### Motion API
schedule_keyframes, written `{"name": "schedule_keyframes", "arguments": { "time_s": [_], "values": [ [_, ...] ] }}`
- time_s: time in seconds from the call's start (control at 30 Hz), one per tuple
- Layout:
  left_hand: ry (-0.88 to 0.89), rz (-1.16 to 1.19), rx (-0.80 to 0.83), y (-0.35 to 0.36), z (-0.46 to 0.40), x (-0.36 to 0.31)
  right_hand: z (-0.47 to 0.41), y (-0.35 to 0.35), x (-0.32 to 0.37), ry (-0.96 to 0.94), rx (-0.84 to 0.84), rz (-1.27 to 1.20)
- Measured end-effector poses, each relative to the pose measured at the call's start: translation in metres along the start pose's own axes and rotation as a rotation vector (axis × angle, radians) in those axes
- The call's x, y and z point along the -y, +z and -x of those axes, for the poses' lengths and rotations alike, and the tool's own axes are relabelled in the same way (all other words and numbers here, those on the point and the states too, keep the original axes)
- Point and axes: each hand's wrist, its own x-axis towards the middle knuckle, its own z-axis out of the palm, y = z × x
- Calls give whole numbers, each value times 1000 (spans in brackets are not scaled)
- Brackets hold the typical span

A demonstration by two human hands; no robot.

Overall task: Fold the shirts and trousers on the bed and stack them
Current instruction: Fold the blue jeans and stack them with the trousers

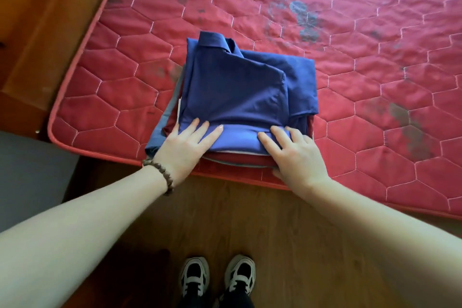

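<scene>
A folded blue collared shirt [237,87] lies on top of a stack near the bed's front edge. Beneath it I see layers of dark red [237,159], white and grey-blue cloth [162,130]. My left hand [186,145], with a bead bracelet on the wrist, lies flat on the stack's near left edge, fingers spread. My right hand [292,155] rests on the near right edge with its fingers on the blue shirt and its thumb low at the stack's side. Neither hand lifts anything.
The red quilted mattress [362,62] has grey stains and stretches far to the right and back. A wooden bed frame [50,32] borders it on the left. I stand on a wooden floor [250,220]; my two sneakers [217,275] show below.
</scene>
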Motion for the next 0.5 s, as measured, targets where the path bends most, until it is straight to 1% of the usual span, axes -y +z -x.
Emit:
{"name": "schedule_keyframes", "arguments": {
  "time_s": [0.03,0.1,0.17,0.27,0.3,0.33,0.37,0.43,0.47,0.5],
  "values": [
    [31,-16,-53,4,11,-3,11,5,4,0,-42,-10],
    [51,-48,-85,11,30,-13,29,14,11,-9,-107,7],
    [-26,-27,-26,16,37,-24,37,19,19,26,-63,-2],
    [-143,-28,106,16,39,-37,39,11,31,92,89,2],
    [-162,-13,128,13,38,-40,39,6,33,112,111,-7],
    [-167,16,114,8,37,-42,38,-1,36,133,79,-34],
    [-164,62,70,1,33,-42,35,-7,38,151,-5,-86],
    [-151,200,-108,-13,12,-42,20,-19,41,157,-203,-162],
    [-159,264,-202,-18,-5,-40,6,-23,41,155,-258,-159],
    [-179,299,-250,-22,-23,-37,-10,-26,41,156,-267,-142]
  ]
}}
